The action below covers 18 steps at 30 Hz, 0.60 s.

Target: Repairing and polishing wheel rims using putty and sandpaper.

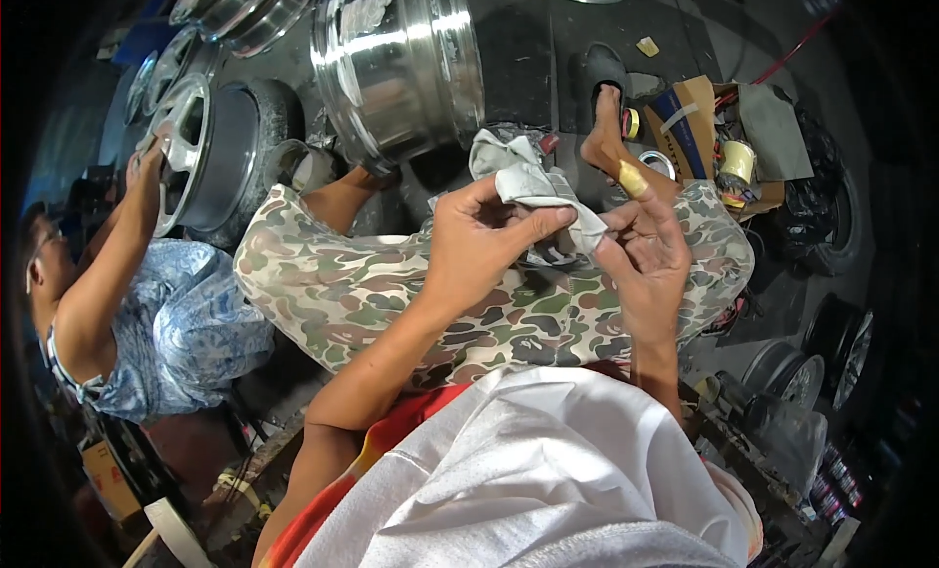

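My left hand (479, 230) grips a crumpled, folded grey-white piece (538, 186) that looks like worn sandpaper or cloth; I cannot tell which. The thumb lies across its front. At its lower right corner, my right hand (646, 245) pinches the edge between thumb and fingers. Yellow tape (633, 180) is wrapped round a raised fingertip of that hand. Both hands are above my lap, in camouflage trousers (509, 318). Just beyond them, a large shiny metal wheel rim (396, 69) stands on the floor, with pale smears on its surface.
On the left a person (147, 304) in blue patterned clothing holds a spoked wheel (186, 147) beside a tyre (279, 118). A cardboard box (694, 128) of cans and odds stands at the right. More wheels (787, 372) lie at the lower right. A dark sandal (604, 67) is by my foot.
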Motion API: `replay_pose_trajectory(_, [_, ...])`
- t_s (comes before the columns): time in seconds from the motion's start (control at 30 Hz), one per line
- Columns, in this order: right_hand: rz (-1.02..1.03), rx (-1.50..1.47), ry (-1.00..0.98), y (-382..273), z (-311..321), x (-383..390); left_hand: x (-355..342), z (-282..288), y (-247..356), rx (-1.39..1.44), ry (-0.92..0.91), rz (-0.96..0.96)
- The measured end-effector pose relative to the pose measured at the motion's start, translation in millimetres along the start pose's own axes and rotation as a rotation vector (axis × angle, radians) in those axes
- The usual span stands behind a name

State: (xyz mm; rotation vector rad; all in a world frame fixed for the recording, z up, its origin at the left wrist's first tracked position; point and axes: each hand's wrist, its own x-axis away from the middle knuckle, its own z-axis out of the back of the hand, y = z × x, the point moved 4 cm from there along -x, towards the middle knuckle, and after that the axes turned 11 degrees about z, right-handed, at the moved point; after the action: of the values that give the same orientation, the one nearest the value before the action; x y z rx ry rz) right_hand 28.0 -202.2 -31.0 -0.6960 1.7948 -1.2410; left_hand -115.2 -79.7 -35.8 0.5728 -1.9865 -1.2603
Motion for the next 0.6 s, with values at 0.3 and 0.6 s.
replay_pose_trajectory(0.3, [-0.105, -0.034, -0.052, -3.1, -6.0, 2.0, 7.7, 6.8, -7.9, 0.002, -0.186, 0.157])
replay_pose_trajectory(0.6, [-0.243, -0.083, -0.109, -8.7, -8.8, 6.6, 19.3, 9.7, -12.8, -0.067, -0.110, 0.089])
